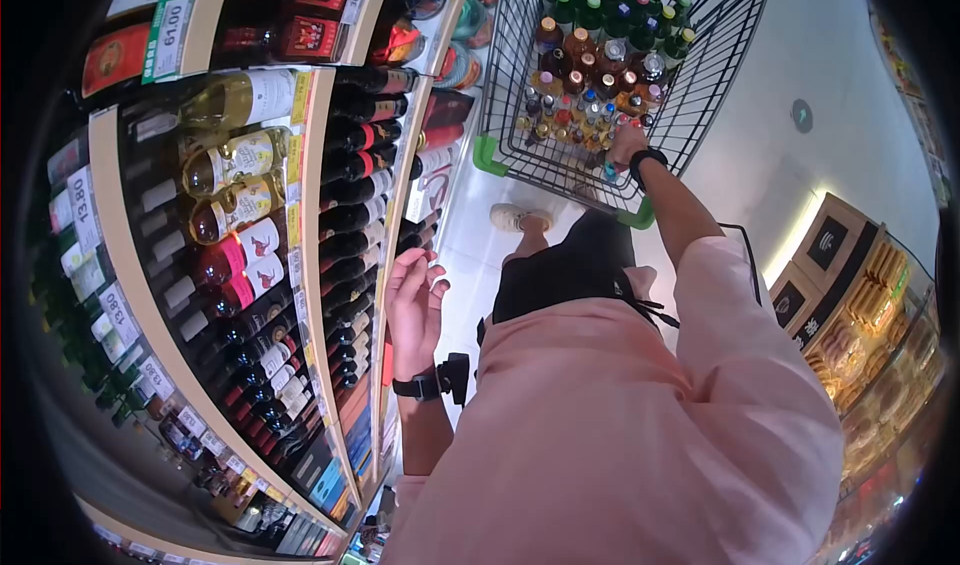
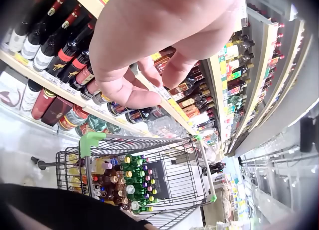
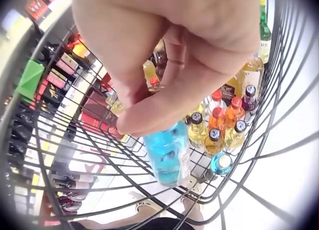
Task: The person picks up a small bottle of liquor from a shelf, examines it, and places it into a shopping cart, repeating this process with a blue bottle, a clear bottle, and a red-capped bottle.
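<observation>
My right hand point(image 1: 628, 147) reaches into the near end of the wire cart point(image 1: 700, 115). In the right wrist view its thumb and fingers point(image 3: 144, 108) pinch the top of a small bottle of blue liquid point(image 3: 169, 155), which hangs upright among the small bottles. Orange and yellow bottles point(image 3: 217, 121) stand beside it, with another blue one point(image 3: 221, 163) near the cart's edge. My left hand point(image 1: 412, 300) is raised beside the wine shelf, fingers loosely bent, holding nothing; the left wrist view shows the same hand point(image 2: 159, 46) above the cart.
Shelves of wine bottles point(image 1: 240, 165) with price tags run along the left. Taller green-capped bottles point(image 1: 590, 15) fill the cart's far part. A lit food display point(image 1: 870, 315) stands at the right. Below the cart's near edge is a shoe point(image 1: 508, 217) on the pale floor.
</observation>
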### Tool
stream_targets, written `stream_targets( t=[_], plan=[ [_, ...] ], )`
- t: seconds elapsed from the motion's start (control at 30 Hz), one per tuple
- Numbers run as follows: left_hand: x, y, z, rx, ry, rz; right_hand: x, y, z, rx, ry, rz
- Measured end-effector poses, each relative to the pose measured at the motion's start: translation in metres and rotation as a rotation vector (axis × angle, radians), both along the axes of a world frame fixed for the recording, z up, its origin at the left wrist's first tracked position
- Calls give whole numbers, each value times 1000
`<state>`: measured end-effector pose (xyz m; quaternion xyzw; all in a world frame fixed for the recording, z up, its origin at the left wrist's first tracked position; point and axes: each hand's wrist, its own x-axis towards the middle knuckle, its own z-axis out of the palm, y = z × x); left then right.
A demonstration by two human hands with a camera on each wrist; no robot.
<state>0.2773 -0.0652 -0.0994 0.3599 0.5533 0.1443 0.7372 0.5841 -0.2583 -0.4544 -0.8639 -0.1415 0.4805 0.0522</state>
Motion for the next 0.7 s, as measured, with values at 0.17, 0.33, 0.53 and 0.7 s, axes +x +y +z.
stream_targets(
  t=[0.17,0.33,0.53,0.7],
  plan=[
    [0,-5,1,-16,16,16,-9,-8,-22,-53,99,-174],
    [-6,-9,1,-25,21,42,-4,-3,-35,-181,235,58],
    [-1,-17,0,-28,26,58,-18,-3,-54,-131,329,-379],
    [3,-21,-2,-33,56,57,-7,-1,-106,-228,279,170]
  ],
)
